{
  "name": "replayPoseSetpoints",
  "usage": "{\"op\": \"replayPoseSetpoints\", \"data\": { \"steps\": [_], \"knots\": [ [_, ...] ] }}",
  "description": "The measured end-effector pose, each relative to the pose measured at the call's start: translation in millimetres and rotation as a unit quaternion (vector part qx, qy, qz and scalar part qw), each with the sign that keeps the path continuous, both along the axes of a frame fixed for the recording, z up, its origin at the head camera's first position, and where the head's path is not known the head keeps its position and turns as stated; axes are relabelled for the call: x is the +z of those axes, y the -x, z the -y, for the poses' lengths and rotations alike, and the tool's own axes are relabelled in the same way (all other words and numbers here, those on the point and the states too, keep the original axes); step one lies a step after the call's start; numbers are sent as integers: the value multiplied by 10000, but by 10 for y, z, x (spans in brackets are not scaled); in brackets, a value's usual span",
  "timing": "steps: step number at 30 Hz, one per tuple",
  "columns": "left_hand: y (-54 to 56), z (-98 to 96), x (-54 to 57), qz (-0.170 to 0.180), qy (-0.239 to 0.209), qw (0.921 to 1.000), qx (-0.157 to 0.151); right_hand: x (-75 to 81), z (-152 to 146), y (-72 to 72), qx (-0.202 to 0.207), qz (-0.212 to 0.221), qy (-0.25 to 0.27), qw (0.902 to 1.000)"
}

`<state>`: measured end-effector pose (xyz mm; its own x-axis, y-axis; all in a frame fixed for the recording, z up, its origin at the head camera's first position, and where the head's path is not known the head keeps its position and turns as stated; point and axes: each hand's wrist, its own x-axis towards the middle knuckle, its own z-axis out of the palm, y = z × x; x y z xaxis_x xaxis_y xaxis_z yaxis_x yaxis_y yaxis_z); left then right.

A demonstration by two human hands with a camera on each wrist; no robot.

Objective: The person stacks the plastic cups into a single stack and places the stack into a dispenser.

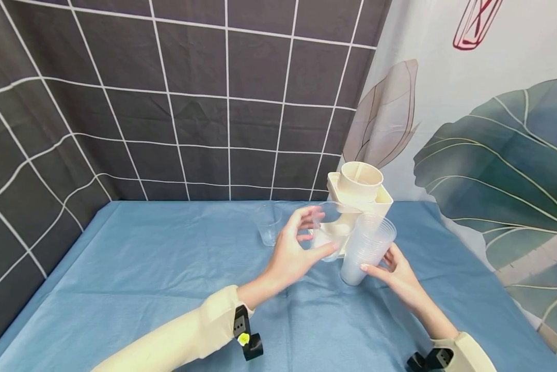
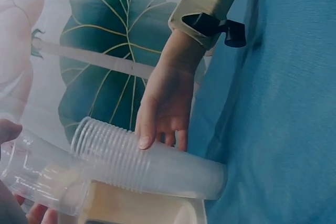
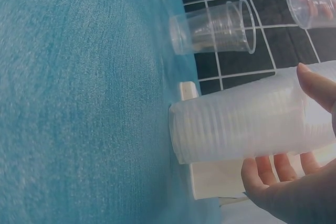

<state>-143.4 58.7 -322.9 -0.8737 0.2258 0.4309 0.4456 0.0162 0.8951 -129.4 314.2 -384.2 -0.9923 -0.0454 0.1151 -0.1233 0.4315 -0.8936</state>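
My left hand holds a single clear plastic cup above the table, its thumb on the near side and its fingers on the far side. Just to the right, a stack of nested plastic cups stands with its rims upward, leaning slightly. My right hand grips this stack low on its right side, thumb in front; the right wrist view shows the fingers curled around the stack. The stack's lower end meets the cloth there. In the left wrist view the single cup is close beside the stack's rims.
A cream plastic holder with a round open top stands behind the cups, partly covered by them. Another clear cup stands upright behind my left hand. Blue cloth covers the table, with a dark grid-patterned curtain behind.
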Motion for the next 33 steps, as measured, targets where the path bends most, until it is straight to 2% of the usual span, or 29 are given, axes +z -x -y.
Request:
{"op": "replayPoseSetpoints", "data": {
  "steps": [22, 33],
  "knots": [
    [144, -160, 242, -278, 59, 9995, 130, 15, -4, -2, -21, 49, -150, 9999],
    [216, -216, 327, -352, 17, 9994, 38, 25, -10, 2, -41, 105, -93, 9999]
  ]
}}
